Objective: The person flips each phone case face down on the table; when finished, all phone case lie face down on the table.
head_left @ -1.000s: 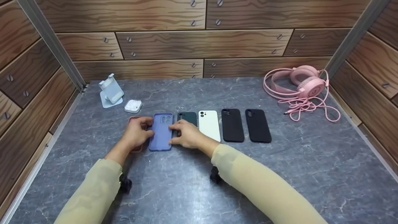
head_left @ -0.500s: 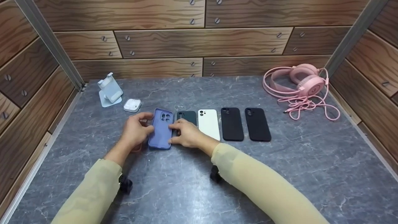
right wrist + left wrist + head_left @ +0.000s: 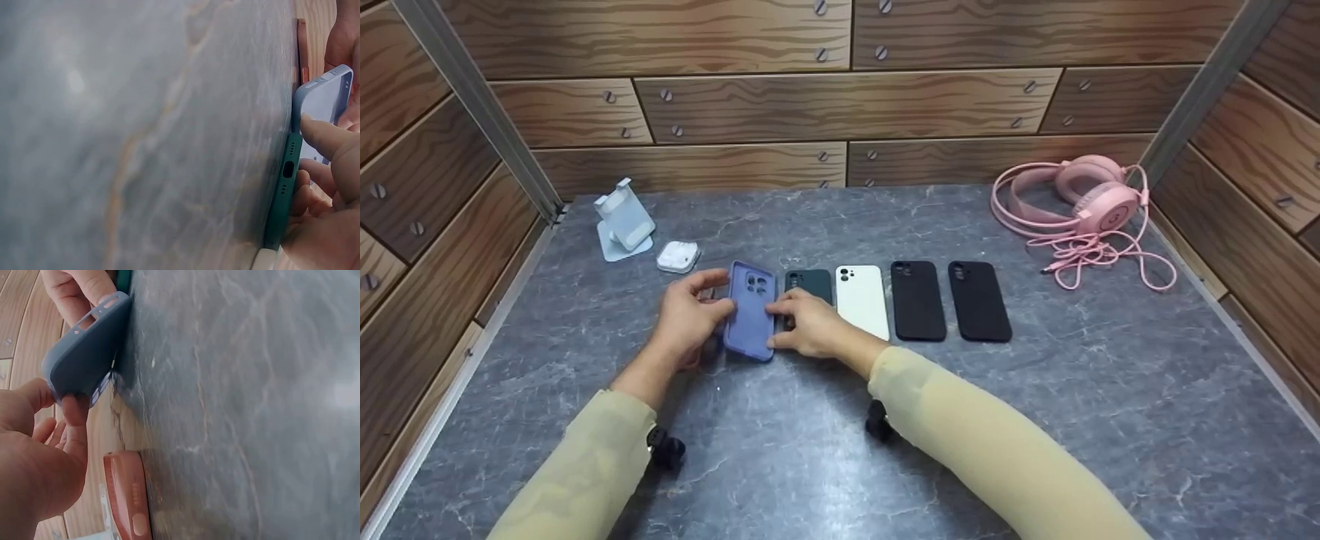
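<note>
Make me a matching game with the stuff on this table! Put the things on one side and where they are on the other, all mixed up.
Things:
1. blue phone case
2. pink headphones
3. white phone case
4. earbud box

Places:
A. far right corner of the table
B. held between the left hand and the right hand, tilted up on one edge
C. next to the phone stand, far left
D. lying flat between the green phone case and a black one

Pairs: 1-B, 2-A, 3-D, 4-C
</note>
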A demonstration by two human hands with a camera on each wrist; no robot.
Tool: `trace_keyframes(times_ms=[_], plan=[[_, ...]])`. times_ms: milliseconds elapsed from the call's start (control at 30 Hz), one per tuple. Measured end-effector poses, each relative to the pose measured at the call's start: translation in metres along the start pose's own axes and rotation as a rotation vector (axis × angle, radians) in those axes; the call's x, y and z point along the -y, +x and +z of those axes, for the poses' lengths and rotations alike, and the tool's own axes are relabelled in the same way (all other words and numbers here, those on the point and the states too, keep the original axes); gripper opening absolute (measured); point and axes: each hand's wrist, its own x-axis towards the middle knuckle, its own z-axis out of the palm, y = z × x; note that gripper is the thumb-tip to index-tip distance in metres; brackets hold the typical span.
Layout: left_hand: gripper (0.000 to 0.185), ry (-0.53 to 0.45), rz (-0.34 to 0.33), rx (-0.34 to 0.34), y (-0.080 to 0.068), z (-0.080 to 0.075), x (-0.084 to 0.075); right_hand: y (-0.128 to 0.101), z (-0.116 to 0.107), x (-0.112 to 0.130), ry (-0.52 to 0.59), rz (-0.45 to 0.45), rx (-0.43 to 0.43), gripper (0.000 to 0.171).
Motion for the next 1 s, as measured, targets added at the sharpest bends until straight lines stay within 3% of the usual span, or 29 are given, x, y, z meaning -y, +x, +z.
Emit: trace_keyframes(times_ms=[333, 600, 800, 900, 1000], plan=[[0.052, -0.172, -0.052, 0.039, -0.0023, 0.0013, -0.0026, -0.0018, -0.0004, 0.0010, -0.007, -0.024, 0.000, 0.057], [0.047, -0.090, -0.066, 0.026, -0.0038, 0.0024, -0.0066, -0.0008, -0.0009, 0.0033, -0.010, -0.026, -0.007, 0.052], [0.048, -0.086, -0.073, 0.030, -0.0055, 0.0026, -0.0084, 0.0022, -0.0010, 0.0050, -0.017, -0.052, -0.037, 0.051], [0.049, -0.089, -0.083, 0.035, -0.0069, 0.0025, -0.0089, 0.0032, -0.0039, 0.0068, 0.045, -0.025, -0.042, 0.051], [0.049, -0.080, -0.087, 0.036, -0.0078, 0.0024, -0.0098, 0.0037, -0.0089, 0.0084, 0.174, -0.005, -0.054, 0.048]])
